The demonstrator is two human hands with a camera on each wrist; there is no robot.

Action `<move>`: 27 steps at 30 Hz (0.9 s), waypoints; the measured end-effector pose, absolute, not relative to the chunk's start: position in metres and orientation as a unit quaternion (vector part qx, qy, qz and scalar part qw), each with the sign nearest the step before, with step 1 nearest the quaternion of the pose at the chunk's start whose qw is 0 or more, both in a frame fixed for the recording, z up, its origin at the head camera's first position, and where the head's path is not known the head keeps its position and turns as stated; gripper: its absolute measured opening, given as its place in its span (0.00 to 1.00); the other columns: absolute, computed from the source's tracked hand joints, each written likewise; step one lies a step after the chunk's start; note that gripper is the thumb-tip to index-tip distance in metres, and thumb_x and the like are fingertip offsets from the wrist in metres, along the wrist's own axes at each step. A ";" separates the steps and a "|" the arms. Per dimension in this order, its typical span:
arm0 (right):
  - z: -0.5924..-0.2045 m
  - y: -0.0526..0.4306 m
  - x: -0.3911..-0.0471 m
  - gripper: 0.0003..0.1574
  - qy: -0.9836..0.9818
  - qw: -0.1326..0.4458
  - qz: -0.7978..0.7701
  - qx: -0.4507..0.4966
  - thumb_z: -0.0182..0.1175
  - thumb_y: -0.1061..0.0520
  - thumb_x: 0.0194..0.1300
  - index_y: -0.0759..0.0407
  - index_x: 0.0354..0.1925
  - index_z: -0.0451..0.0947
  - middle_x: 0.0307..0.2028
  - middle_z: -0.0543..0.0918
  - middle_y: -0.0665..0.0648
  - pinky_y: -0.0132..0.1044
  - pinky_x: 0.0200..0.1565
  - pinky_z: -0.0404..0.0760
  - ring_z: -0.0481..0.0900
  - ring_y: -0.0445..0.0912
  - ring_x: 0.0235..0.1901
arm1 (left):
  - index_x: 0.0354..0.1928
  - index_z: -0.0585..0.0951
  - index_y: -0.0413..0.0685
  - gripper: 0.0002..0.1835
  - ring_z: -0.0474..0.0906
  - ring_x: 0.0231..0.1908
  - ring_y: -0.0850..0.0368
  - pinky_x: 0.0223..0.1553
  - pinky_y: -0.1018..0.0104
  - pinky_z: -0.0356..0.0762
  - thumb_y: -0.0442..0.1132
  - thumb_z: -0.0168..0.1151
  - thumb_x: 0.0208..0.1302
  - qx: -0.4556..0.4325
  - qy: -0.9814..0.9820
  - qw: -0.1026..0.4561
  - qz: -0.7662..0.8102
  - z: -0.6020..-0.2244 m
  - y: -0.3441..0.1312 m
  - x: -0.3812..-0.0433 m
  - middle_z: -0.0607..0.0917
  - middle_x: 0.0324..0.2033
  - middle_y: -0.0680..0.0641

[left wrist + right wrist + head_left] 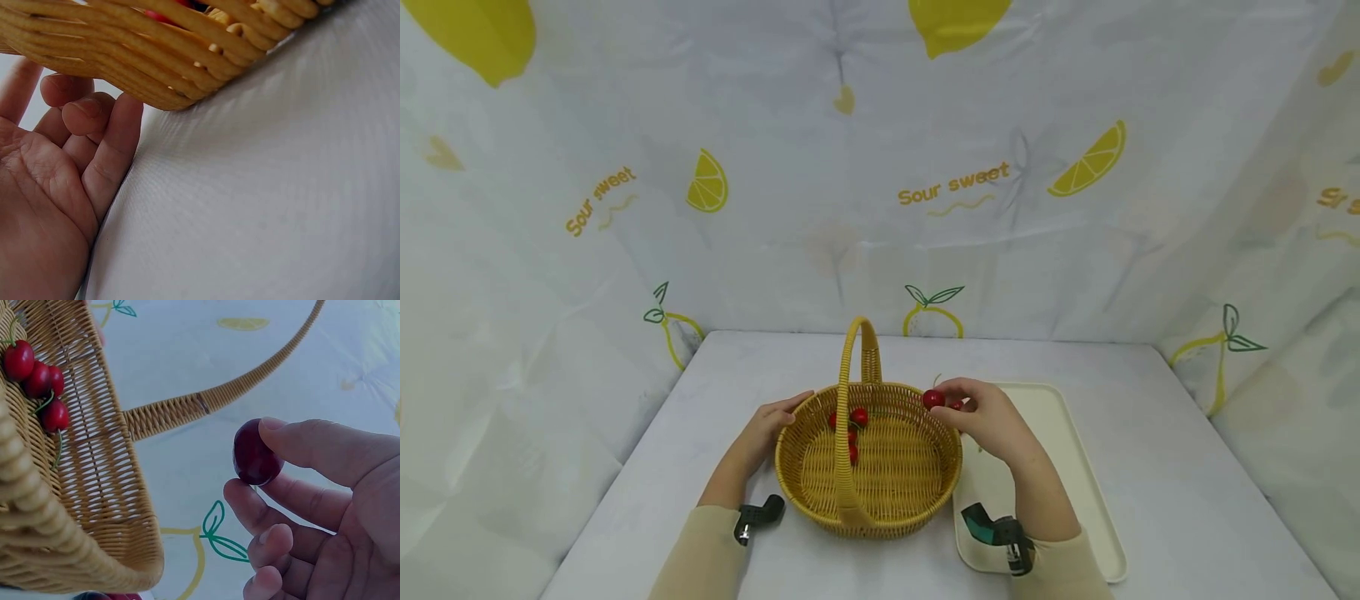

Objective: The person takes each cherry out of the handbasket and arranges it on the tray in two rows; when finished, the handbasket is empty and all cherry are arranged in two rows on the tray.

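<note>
My right hand pinches a dark red cherry between thumb and fingers, just above the right rim of a yellow wicker basket in the head view. My left hand holds the basket's left side, thumb at the rim. In the left wrist view, its curled fingers lie against the woven outer wall. Several red cherries with green stems lie inside the basket, left of the middle and partly hidden by the arched handle.
A cream tray lies right of the basket, partly covered by my right arm. More red cherries show beyond the basket's edge in the right wrist view. A lemon-print cloth hangs behind the white table.
</note>
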State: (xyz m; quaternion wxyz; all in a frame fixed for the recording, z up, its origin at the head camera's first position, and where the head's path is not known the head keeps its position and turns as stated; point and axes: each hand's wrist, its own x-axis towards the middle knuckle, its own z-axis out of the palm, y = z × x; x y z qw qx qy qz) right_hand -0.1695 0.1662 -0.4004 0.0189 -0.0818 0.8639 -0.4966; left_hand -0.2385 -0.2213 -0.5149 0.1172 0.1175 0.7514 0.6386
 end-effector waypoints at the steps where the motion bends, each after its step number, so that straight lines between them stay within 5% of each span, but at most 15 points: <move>1: -0.401 0.168 -0.169 0.19 0.863 0.019 -0.498 -0.082 0.70 0.53 0.65 0.57 0.53 0.84 0.40 0.82 0.54 0.41 0.31 0.77 0.77 0.50 0.35 | 0.73 0.74 0.48 0.35 0.61 0.74 0.45 0.72 0.46 0.54 0.38 0.50 0.60 0.115 0.753 0.117 0.638 -0.515 -0.221 -0.239 0.73 0.71 0.45; 15: -0.413 0.201 -0.157 0.24 0.891 -0.020 -0.451 -0.043 0.70 0.52 0.65 0.57 0.57 0.83 0.48 0.86 0.55 0.40 0.31 0.76 0.76 0.48 0.35 | 0.73 0.73 0.46 0.35 0.61 0.74 0.43 0.72 0.47 0.53 0.38 0.51 0.60 0.120 0.759 0.112 0.631 -0.513 -0.220 -0.236 0.73 0.71 0.43; 27: -0.439 0.225 -0.153 0.23 0.906 -0.005 -0.422 -0.032 0.73 0.52 0.63 0.59 0.54 0.84 0.42 0.83 0.53 0.37 0.29 0.73 0.74 0.47 0.32 | 0.72 0.74 0.46 0.35 0.61 0.74 0.42 0.72 0.45 0.50 0.38 0.51 0.59 0.127 0.754 0.112 0.635 -0.516 -0.222 -0.238 0.73 0.70 0.42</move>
